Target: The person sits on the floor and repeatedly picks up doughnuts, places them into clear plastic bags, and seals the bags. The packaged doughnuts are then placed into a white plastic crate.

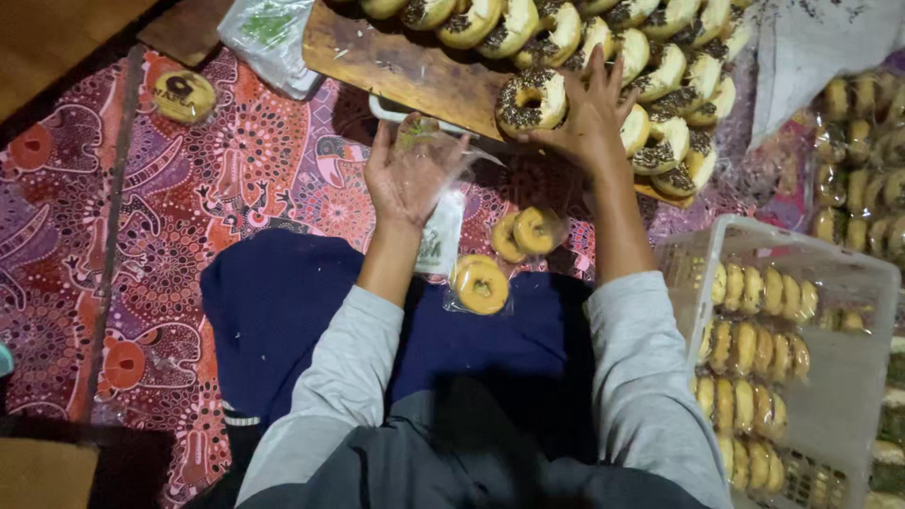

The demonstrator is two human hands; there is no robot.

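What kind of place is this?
Probably a home doughnut-packing spot on the floor: a wooden board of sprinkled doughnuts, a patterned cloth underneath, and a plastic crate full of bagged ones.

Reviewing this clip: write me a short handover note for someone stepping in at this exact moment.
Left hand: holds an open clear plastic bag, palm up.
Right hand: fingers on a chocolate-sprinkled doughnut at the edge of the wooden board.
Done: three bagged doughnuts lie on the patterned cloth by the lap; one more lies far left. The clear crate on the right holds rows of packed ones.
Left: many unbagged doughnuts on the board.
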